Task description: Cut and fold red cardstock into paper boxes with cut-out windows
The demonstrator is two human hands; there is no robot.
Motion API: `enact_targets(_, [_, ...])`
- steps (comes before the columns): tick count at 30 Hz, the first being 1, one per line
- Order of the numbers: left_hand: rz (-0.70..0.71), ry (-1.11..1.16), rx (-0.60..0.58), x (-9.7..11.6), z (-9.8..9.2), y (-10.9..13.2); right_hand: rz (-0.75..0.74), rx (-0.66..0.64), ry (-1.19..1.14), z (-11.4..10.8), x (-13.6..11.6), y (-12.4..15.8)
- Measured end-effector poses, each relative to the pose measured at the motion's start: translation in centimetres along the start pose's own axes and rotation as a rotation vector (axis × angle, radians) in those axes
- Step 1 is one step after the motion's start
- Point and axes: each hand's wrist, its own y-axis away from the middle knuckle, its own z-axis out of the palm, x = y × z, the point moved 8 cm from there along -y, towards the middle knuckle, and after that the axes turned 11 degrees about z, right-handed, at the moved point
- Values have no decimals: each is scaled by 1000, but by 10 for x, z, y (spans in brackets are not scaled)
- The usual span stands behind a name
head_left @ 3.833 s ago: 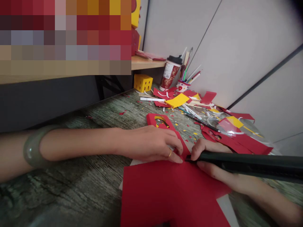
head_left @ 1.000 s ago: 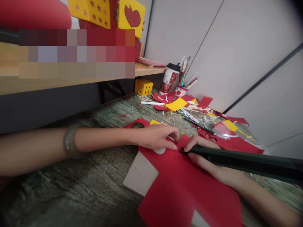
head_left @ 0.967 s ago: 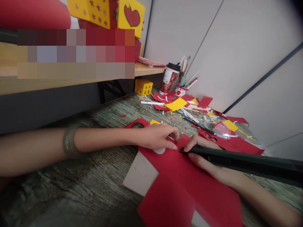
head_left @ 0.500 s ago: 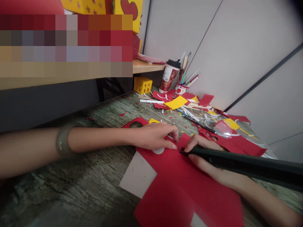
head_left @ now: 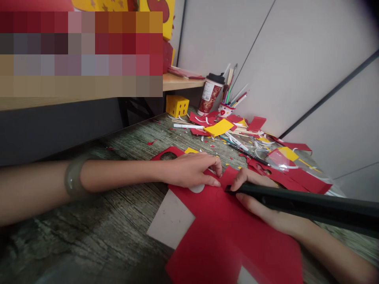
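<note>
Nearby, the red sheet (head_left: 237, 236) spreads below both hands, lying over a pale board (head_left: 170, 217) that shows just below the left hand (head_left: 197, 169). That hand rests on the sheet's upper part, thumb and bent fingers apart. Beside it, the right hand (head_left: 262, 208) is clamped round a dark knife-like tool (head_left: 310, 207), the tip at the sheet near the left thumb. Beyond both hands, paper scraps (head_left: 220, 128) litter the counter (head_left: 103, 244); farther still stand a lidded cup (head_left: 211, 94) and a pen pot (head_left: 226, 110).
</note>
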Motion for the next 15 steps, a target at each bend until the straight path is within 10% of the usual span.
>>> enact_targets(15, [-4, -19, 6, 0, -1, 1, 6, 95, 51, -1, 7, 2])
